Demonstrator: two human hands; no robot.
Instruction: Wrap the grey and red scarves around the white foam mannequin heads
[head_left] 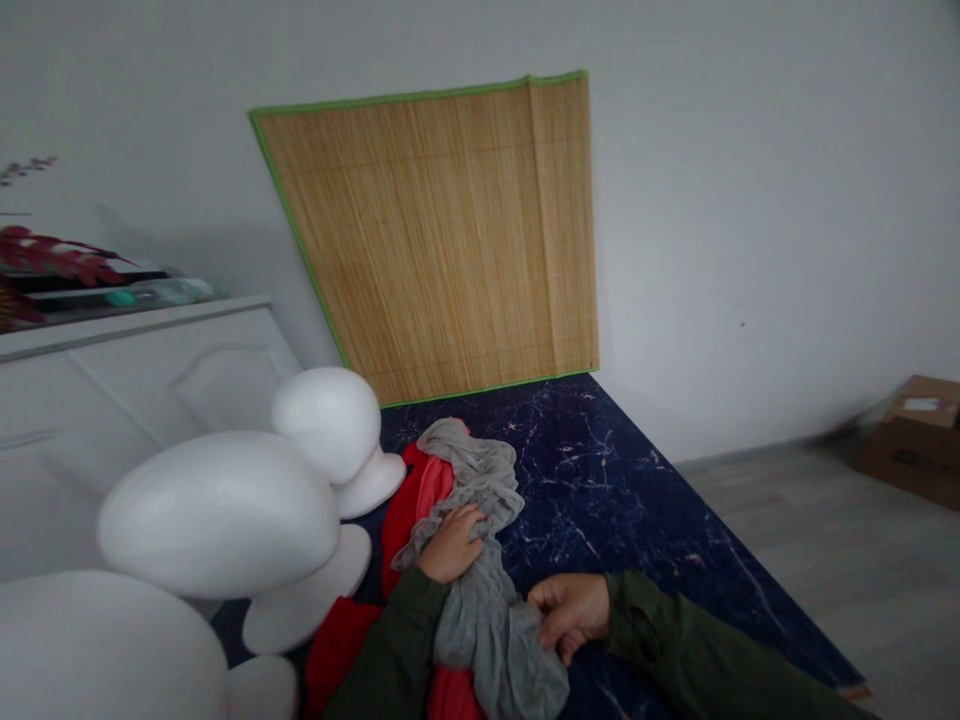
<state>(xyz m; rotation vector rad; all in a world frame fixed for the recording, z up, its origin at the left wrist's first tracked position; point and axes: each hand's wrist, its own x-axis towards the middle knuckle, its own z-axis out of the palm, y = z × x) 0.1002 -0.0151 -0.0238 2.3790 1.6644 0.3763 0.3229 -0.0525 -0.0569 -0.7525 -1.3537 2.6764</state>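
Observation:
A crumpled grey cloth (pixel 487 560) lies over a red cloth (pixel 409 500) on a dark blue marbled table (pixel 615 480). My left hand (pixel 450 545) rests on the grey cloth near its middle, fingers curled into the fabric. My right hand (pixel 570 612) is closed on the lower part of the same grey cloth, pinching its edge. Both arms wear dark green sleeves.
Three white foam mannequin heads (pixel 217 515) stand along the table's left side. A bamboo mat (pixel 442 240) with green trim leans on the wall behind. A white cabinet (pixel 150 370) is at left, a cardboard box (pixel 911 435) on the floor at right.

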